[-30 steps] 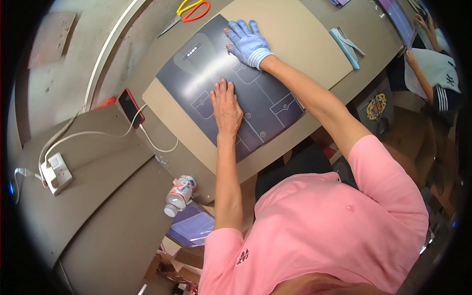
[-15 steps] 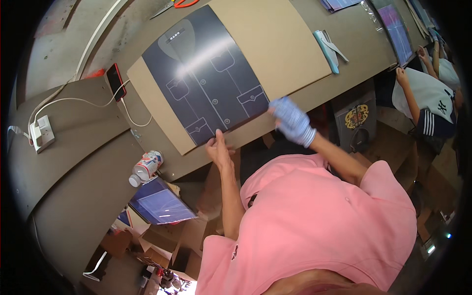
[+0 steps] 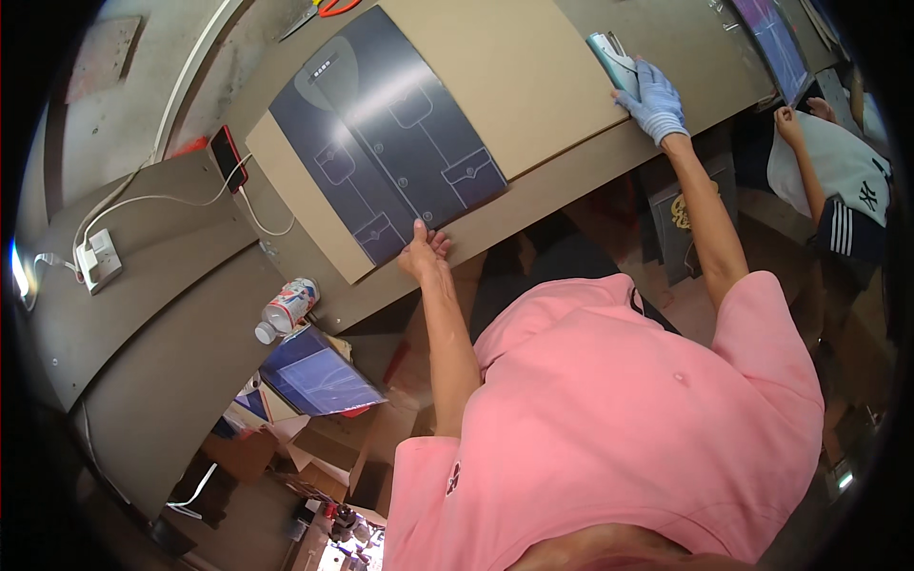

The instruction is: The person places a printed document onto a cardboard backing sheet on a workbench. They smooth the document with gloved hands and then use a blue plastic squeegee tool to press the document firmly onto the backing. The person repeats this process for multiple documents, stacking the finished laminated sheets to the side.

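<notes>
A dark blue-grey sheet [image 3: 390,143], printed like a jacket front with pockets and buttons, lies on a tan cardboard [image 3: 514,76] on the bench. At its near edge is my bare left hand [image 3: 426,251]. The thumb presses on the sheet's edge and the other fingers curl below. My right hand [image 3: 655,103], in a pale blue fingerless glove, is closed over the near end of a light-blue stapler [image 3: 614,59], beside the cardboard's right edge. The glove and fingers hide part of the stapler.
Orange-handled scissors [image 3: 328,8] lie at the far edge. On the left are a phone [image 3: 228,157] on a white cable, a power socket [image 3: 100,262] and a plastic bottle [image 3: 289,306]. Below the bottle sits a blue packet [image 3: 319,373]. Another person [image 3: 838,171] works at the far right.
My right hand has moved right and away from me, from beside the sheet onto the stapler. My left hand stays at the sheet's near edge. The whole view has shifted slightly.
</notes>
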`<state>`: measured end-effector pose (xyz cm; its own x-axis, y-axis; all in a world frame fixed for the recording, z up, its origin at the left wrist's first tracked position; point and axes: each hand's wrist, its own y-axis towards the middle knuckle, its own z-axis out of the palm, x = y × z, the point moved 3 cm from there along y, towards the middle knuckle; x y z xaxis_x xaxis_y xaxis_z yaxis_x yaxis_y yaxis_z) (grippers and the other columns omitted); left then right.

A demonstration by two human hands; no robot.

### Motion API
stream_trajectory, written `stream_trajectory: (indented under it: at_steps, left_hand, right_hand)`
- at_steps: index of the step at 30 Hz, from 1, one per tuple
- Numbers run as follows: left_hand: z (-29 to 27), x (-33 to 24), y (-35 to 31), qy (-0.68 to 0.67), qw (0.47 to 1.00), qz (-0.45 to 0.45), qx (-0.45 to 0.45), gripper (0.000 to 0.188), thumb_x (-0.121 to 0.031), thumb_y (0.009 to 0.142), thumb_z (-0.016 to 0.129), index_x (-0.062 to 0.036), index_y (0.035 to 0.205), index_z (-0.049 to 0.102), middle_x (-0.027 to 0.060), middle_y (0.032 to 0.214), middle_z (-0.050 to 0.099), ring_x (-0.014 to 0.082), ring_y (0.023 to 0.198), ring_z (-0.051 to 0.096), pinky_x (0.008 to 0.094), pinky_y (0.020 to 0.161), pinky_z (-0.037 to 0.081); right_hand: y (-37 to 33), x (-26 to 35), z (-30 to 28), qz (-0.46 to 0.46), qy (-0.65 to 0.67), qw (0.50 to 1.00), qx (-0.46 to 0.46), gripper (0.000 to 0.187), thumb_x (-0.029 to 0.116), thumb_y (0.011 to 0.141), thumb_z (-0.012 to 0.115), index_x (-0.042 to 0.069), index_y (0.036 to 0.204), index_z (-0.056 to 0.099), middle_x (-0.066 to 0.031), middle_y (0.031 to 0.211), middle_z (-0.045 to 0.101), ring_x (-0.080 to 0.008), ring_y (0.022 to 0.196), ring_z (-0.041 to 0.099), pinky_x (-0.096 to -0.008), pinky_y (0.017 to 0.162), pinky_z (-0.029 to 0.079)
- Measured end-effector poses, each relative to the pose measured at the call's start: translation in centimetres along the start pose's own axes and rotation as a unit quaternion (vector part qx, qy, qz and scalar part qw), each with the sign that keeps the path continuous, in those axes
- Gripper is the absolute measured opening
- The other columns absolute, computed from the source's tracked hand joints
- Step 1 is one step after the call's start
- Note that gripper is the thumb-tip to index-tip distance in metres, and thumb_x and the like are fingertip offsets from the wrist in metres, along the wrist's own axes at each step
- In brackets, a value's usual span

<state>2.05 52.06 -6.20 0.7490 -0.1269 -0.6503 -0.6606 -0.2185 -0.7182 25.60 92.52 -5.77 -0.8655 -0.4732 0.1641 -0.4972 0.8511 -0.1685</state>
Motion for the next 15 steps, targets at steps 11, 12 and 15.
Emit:
stream_trajectory:
  at_steps: [11, 12, 15]
  left_hand:
    - [-1.4, 2.8, -1.4, -0.159, 0.981, 0.013, 0.111, 0.031, -0.016, 0.084, 0.071, -0.0006, 0.087, 0.044, 0.0117, 0.078, 0.056, 0.0217, 0.067, 0.062, 0.0364, 0.064, 0.058]
    - [-1.2, 2.8, -1.6, -0.171, 0.979, 0.016, 0.114, 0.030, -0.015, 0.084, 0.070, -0.0009, 0.087, 0.044, 0.0119, 0.079, 0.056, 0.0225, 0.068, 0.063, 0.0378, 0.065, 0.059]
    - [-0.8, 2.6, -2.0, -0.190, 0.971, 0.026, 0.141, 0.027, -0.012, 0.085, 0.069, 0.0004, 0.088, 0.045, 0.0129, 0.082, 0.056, 0.0247, 0.072, 0.064, 0.0413, 0.070, 0.059]
  right_hand:
    - [-3.6, 1.3, -4.1, 0.129, -0.037, 0.981, 0.140, 0.091, 0.024, 0.064, 0.077, 0.011, 0.141, 0.030, -0.0199, 0.135, 0.041, -0.0373, 0.124, 0.043, -0.0428, 0.101, 0.040]
    - [-3.7, 2.1, -4.8, 0.152, -0.056, 0.977, 0.142, 0.088, 0.022, 0.064, 0.076, 0.010, 0.139, 0.033, -0.0193, 0.132, 0.044, -0.0355, 0.121, 0.046, -0.0415, 0.099, 0.043]
    - [-4.3, 0.4, -4.1, 0.212, 0.158, 0.944, 0.198, 0.077, 0.019, 0.064, 0.074, 0.006, 0.133, 0.041, -0.0157, 0.118, 0.053, -0.0287, 0.110, 0.054, -0.0393, 0.088, 0.050]
